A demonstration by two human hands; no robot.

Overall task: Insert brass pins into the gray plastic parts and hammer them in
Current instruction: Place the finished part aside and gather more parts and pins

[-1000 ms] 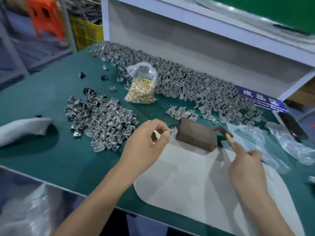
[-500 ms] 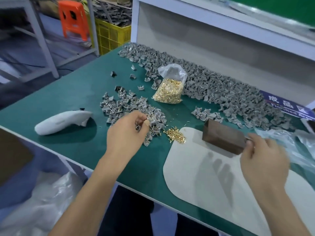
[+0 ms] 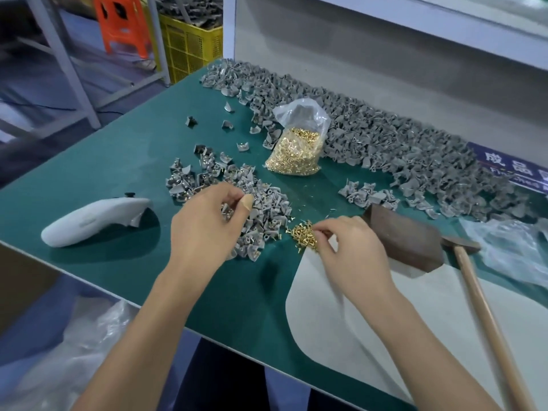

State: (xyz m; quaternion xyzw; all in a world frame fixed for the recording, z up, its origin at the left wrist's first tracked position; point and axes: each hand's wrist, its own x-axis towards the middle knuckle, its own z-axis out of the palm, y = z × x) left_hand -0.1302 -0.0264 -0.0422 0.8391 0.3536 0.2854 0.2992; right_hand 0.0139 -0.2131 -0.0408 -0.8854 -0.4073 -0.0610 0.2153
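The left hand (image 3: 204,229) has its fingers (image 3: 237,200) curled down into the loose heap of small gray plastic parts (image 3: 261,215) on the green surface (image 3: 124,161), pinching what looks like one part, though the grip itself is partly hidden. The right hand (image 3: 353,256) has its fingertips (image 3: 321,232) closed on the little scatter of brass pins (image 3: 302,234) just beyond them; whether a pin is actually caught I cannot tell. The pins are tiny and smooth, so one could slip from the pinch and roll among the gray parts beside the fingers, or two could come up together. A tilted pin would likely bend under the wooden-handled hammer (image 3: 474,280) lying to the right of the right hand, past the dark brown block (image 3: 406,241).
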